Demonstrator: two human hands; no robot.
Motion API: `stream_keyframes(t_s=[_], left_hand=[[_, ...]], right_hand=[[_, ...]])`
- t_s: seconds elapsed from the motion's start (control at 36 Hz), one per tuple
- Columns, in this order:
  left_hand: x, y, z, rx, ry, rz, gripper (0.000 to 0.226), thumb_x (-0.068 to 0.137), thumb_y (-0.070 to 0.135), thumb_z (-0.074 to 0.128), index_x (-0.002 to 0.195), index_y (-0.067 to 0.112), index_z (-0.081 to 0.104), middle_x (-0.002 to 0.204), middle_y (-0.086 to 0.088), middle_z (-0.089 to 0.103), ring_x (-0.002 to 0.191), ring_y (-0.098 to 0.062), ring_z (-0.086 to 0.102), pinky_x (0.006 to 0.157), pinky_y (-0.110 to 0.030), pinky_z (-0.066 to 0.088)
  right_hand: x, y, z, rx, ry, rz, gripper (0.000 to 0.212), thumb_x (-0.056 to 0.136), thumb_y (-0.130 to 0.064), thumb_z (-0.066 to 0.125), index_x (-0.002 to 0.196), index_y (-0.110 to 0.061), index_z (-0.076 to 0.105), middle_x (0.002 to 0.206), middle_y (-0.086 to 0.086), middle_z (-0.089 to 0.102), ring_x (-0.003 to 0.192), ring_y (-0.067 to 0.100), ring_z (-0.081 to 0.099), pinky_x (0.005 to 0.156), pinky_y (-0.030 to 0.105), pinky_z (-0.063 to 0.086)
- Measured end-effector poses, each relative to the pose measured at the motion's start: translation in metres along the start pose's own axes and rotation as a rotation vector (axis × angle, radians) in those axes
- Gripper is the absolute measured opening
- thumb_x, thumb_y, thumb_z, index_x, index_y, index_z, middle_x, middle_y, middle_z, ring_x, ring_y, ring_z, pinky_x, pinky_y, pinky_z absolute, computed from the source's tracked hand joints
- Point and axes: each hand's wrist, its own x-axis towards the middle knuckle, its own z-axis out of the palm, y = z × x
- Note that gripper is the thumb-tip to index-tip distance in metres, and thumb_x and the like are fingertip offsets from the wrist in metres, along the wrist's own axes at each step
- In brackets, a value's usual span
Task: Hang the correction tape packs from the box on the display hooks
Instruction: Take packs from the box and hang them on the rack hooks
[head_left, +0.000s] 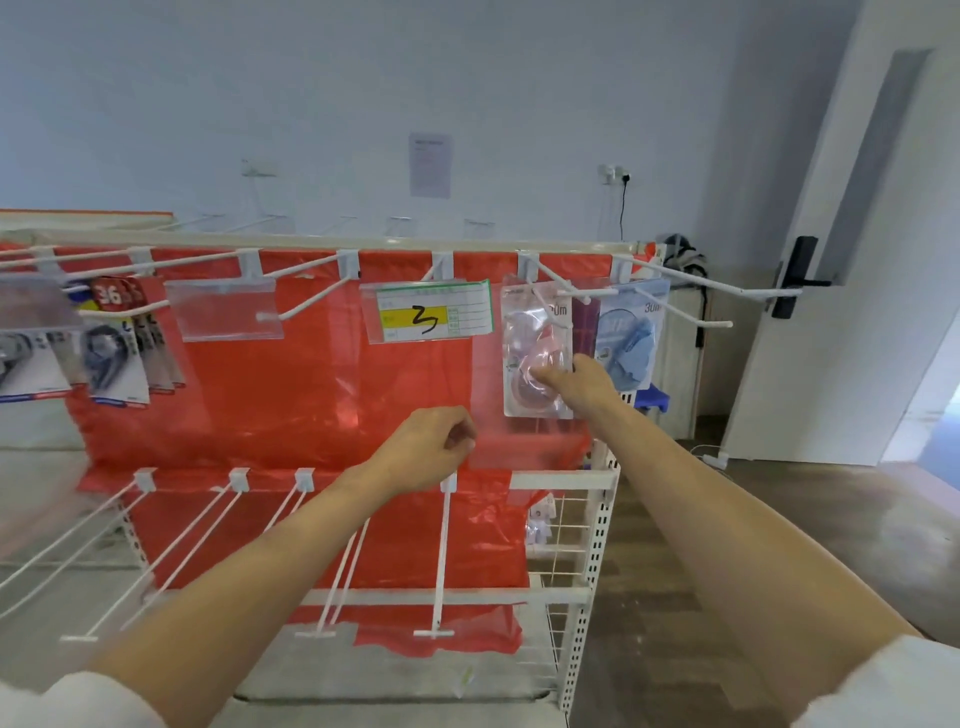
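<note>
A pink correction tape pack (535, 332) hangs from a white hook (558, 283) on the top rail of the red-backed display rack (291, 395). My right hand (584, 382) pinches the pack at its lower right side. A blue pack (631, 338) hangs just to the right on the neighbouring hook. My left hand (434, 447) floats in front of the red backing, lower and to the left, with curled fingers that hold nothing. Grey packs (111, 358) hang at the far left. The box is out of view.
A price label marked "3" (431, 314) and a blank label holder (226, 312) hang on the top row. Bare white hooks (441, 561) stick out from the lower rail toward me. A door (810, 280) stands at the right, wood floor below it.
</note>
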Motion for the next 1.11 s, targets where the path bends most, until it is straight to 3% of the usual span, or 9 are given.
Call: stream_keyframes(t_s=[0.14,0.28,0.42,0.5,0.61,0.78,0.89,1.0,1.11], left_hand=[[0.022,-0.015,0.006,-0.011,-0.038,0.043,0.012,0.091,0.011,0.056,0.098,0.008,0.065,0.094,-0.002,0.067,0.085,-0.017,0.061,0.078,-0.028,0.049],[0.041,-0.027,0.01,0.003,-0.07,0.092,0.014,0.092,0.013,0.056,0.1,0.007,0.066,0.097,-0.004,0.069,0.089,-0.019,0.063,0.081,-0.033,0.051],[0.053,-0.029,0.014,0.028,-0.125,0.13,0.016,0.092,0.013,0.055,0.103,0.008,0.067,0.102,-0.006,0.069,0.094,-0.02,0.063,0.085,-0.034,0.05],[0.058,-0.027,0.019,0.036,-0.155,0.159,0.016,0.092,0.014,0.055,0.103,0.009,0.066,0.103,-0.004,0.069,0.095,-0.019,0.063,0.086,-0.033,0.05],[0.062,-0.023,0.027,0.074,-0.205,0.235,0.016,0.093,0.015,0.053,0.102,0.01,0.065,0.101,-0.002,0.067,0.092,-0.019,0.062,0.082,-0.034,0.05],[0.061,-0.008,0.045,0.059,-0.208,0.326,0.011,0.09,0.014,0.054,0.094,0.01,0.064,0.093,-0.002,0.065,0.085,-0.018,0.059,0.075,-0.028,0.045],[0.057,0.007,0.063,0.024,-0.243,0.358,0.011,0.089,0.013,0.055,0.092,0.011,0.065,0.09,0.0,0.065,0.08,-0.014,0.056,0.076,-0.029,0.046],[0.047,0.022,0.084,0.004,-0.293,0.42,0.013,0.089,0.013,0.057,0.098,0.008,0.066,0.092,-0.003,0.064,0.082,-0.016,0.055,0.08,-0.033,0.047],[0.036,0.037,0.105,-0.018,-0.368,0.452,0.012,0.089,0.014,0.057,0.097,0.012,0.065,0.089,0.001,0.061,0.082,-0.016,0.057,0.08,-0.036,0.049]], right_hand=[[0.019,-0.005,0.011,-0.016,0.021,-0.009,0.02,0.091,-0.021,0.062,0.098,-0.003,0.063,0.091,0.011,0.058,0.087,0.022,0.054,0.076,0.033,0.043],[0.029,-0.003,0.021,-0.05,0.01,-0.004,0.019,0.09,-0.025,0.062,0.078,-0.011,0.058,0.099,0.016,0.064,0.096,0.029,0.06,0.092,0.044,0.048],[0.033,0.002,0.023,-0.076,0.039,0.006,0.026,0.088,-0.034,0.063,0.093,-0.009,0.062,0.099,0.011,0.064,0.094,0.026,0.061,0.087,0.041,0.049],[0.031,0.004,0.02,-0.132,0.044,0.003,0.023,0.089,-0.029,0.062,0.073,-0.016,0.052,0.088,0.009,0.057,0.085,0.023,0.055,0.075,0.035,0.043],[0.025,0.01,0.016,-0.322,0.043,0.004,0.029,0.095,-0.029,0.055,0.106,-0.002,0.052,0.093,0.01,0.053,0.085,0.024,0.05,0.072,0.031,0.037],[0.008,0.02,0.01,-0.643,0.057,-0.072,0.03,0.094,-0.027,0.052,0.112,-0.004,0.048,0.11,0.019,0.062,0.095,0.036,0.06,0.083,0.046,0.05],[-0.011,0.026,-0.003,-0.773,0.051,-0.099,0.031,0.095,-0.025,0.049,0.121,-0.007,0.046,0.113,0.013,0.06,0.1,0.034,0.059,0.076,0.038,0.046],[-0.031,0.042,-0.015,-0.851,0.045,-0.095,0.024,0.094,-0.023,0.049,0.115,-0.01,0.047,0.114,0.01,0.06,0.098,0.033,0.06,0.079,0.042,0.048],[-0.055,0.061,-0.032,-0.934,0.039,-0.072,0.029,0.098,-0.024,0.044,0.125,-0.013,0.043,0.116,0.009,0.06,0.103,0.032,0.06,0.084,0.046,0.05]])
